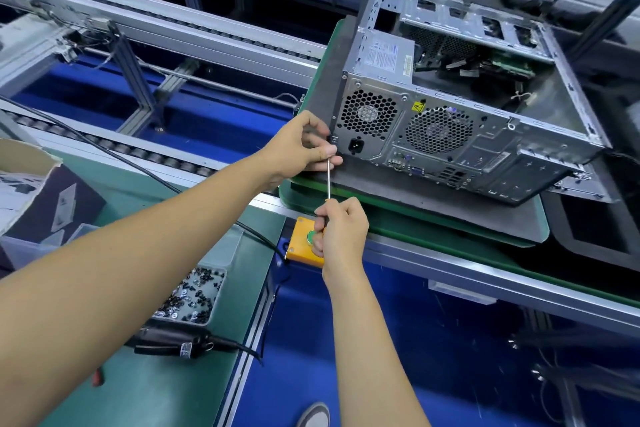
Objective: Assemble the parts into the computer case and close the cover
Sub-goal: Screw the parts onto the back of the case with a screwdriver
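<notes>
A: Where's the computer case (460, 121) rn?
B: Lying on its side on a dark pad (408, 198), on a green pallet (433, 229) on the conveyor. Top side open, no cover on. Rear panel w/ the fan grilles faces the person.
A: What's inside it?
B: Power supply (388, 57) in the near-left corner, label up. Loose black cables and a green board further in. Rest too dark to tell.
A: Hands?
B: Left hand (304, 149) pinches the metal shaft of a screwdriver (328, 180) right at the case's rear left edge; tip hidden by the fingers. Right hand (341, 232) is wrapped round the handle lower down, over a yellow button box (301, 248).
A: Other containers?
B: Clear plastic bin (221, 253) on the green bench (166, 388), small black and silver screws (192, 298) heaped at its bottom. Cardboard box (24, 180) far left, contents unclear. Black corded power tool (173, 340) lies just beside the bin.
</notes>
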{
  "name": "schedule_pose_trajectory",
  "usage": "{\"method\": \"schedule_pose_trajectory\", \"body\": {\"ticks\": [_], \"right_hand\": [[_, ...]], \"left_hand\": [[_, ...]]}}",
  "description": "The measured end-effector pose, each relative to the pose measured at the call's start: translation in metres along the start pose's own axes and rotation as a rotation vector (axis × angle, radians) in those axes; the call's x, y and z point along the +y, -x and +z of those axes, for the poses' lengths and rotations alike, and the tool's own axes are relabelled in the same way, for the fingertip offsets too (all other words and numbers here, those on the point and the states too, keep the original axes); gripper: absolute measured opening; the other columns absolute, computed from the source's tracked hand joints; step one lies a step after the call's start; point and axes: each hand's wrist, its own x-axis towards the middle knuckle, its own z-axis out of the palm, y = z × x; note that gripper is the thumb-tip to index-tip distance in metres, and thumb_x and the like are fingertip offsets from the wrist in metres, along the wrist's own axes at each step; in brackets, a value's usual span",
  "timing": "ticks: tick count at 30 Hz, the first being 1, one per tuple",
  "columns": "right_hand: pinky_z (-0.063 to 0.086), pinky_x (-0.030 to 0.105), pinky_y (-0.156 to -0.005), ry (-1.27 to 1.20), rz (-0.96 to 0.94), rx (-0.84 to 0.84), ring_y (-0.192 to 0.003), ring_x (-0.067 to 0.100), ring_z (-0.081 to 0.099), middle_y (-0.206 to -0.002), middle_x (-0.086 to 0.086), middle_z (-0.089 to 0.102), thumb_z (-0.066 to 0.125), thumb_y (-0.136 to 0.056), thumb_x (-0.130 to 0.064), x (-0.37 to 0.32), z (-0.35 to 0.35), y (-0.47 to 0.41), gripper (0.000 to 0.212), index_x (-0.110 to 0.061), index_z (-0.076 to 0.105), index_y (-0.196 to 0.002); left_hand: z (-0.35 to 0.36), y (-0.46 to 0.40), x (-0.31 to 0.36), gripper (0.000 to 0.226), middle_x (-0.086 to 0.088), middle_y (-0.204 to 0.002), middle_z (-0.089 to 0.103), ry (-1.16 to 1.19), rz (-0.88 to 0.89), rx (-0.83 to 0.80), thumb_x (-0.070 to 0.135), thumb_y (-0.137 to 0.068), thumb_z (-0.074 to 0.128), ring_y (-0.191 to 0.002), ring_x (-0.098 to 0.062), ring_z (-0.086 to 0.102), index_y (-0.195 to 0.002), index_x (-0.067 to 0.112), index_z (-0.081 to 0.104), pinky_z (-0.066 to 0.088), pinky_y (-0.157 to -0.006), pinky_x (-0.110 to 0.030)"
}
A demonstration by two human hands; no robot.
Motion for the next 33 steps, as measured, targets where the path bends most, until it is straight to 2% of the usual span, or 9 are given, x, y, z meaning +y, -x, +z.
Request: {"method": "schedule_pose_trajectory", "body": {"ticks": [2, 5, 11, 20, 24, 27, 33], "right_hand": [[0.02, 0.022, -0.042, -0.008, 0.007, 0.001, -0.042, 0.016, 0.026, -0.055, 0.005, 0.048, 0.052, -0.087, 0.002, -0.001, -0.002, 0.0, 0.019, -0.01, 0.043, -0.075], [0.019, 0.022, -0.042, -0.002, 0.019, 0.0, -0.043, 0.016, 0.025, -0.056, 0.006, 0.047, 0.053, -0.086, 0.002, -0.001, -0.008, 0.002, 0.023, -0.011, 0.04, -0.073], [0.022, 0.021, -0.041, 0.047, -0.007, 0.031, -0.042, 0.016, 0.027, -0.057, 0.009, 0.046, 0.053, -0.085, 0.002, 0.0, -0.017, 0.001, 0.023, -0.011, 0.039, -0.073], [0.026, 0.021, -0.039, -0.046, -0.035, 0.134, -0.035, 0.019, 0.036, -0.053, 0.004, 0.057, 0.053, -0.089, 0.0, 0.004, -0.018, 0.003, 0.014, -0.008, 0.046, -0.079], [0.028, 0.022, -0.037, -0.044, -0.056, 0.217, -0.034, 0.02, 0.039, -0.056, 0.005, 0.06, 0.052, -0.089, -0.002, 0.005, -0.022, 0.002, 0.011, -0.006, 0.047, -0.081], [0.03, 0.023, -0.037, -0.012, -0.065, 0.244, -0.036, 0.019, 0.04, -0.057, 0.004, 0.06, 0.053, -0.09, -0.002, 0.002, -0.028, -0.002, 0.008, -0.004, 0.047, -0.085], [0.032, 0.026, -0.039, 0.008, -0.07, 0.253, -0.036, 0.018, 0.042, -0.057, 0.002, 0.06, 0.053, -0.093, -0.005, 0.001, -0.035, -0.008, 0.013, -0.009, 0.047, -0.082]], "left_hand": [[0.001, 0.0, -0.002, 0.026, -0.012, -0.09, 0.065, 0.08, -0.033, 0.005, -0.002, -0.095, 0.064, -0.099, -0.035, 0.074, -0.11, 0.012, 0.05, 0.061, -0.078, -0.032], [0.002, 0.001, -0.004, 0.025, -0.013, -0.09, 0.064, 0.075, -0.046, -0.038, -0.002, -0.095, 0.063, -0.102, -0.035, 0.073, -0.112, 0.01, 0.049, 0.061, -0.078, -0.03], [0.01, 0.004, 0.002, 0.036, -0.009, -0.087, 0.069, 0.125, -0.17, -0.045, 0.001, -0.09, 0.072, -0.102, -0.033, 0.074, -0.113, 0.011, 0.046, 0.061, -0.074, -0.028], [0.058, 0.009, 0.001, 0.036, -0.018, -0.105, 0.074, 0.178, -0.274, 0.187, 0.008, -0.085, 0.081, -0.088, -0.025, 0.077, -0.103, 0.007, 0.05, 0.061, -0.067, -0.027], [0.087, 0.01, -0.008, 0.028, -0.017, -0.101, 0.074, 0.167, -0.265, 0.304, 0.01, -0.084, 0.082, -0.079, -0.019, 0.077, -0.097, 0.005, 0.058, 0.061, -0.064, -0.026], [0.099, 0.011, -0.012, 0.021, -0.015, -0.096, 0.075, 0.11, -0.228, 0.372, 0.009, -0.084, 0.081, -0.077, -0.019, 0.077, -0.096, 0.002, 0.065, 0.064, -0.071, -0.032], [0.105, 0.018, -0.016, 0.016, -0.012, -0.088, 0.077, -0.028, -0.177, 0.371, 0.01, -0.083, 0.082, -0.075, -0.018, 0.077, -0.095, 0.007, 0.072, 0.064, -0.071, -0.035]]}}
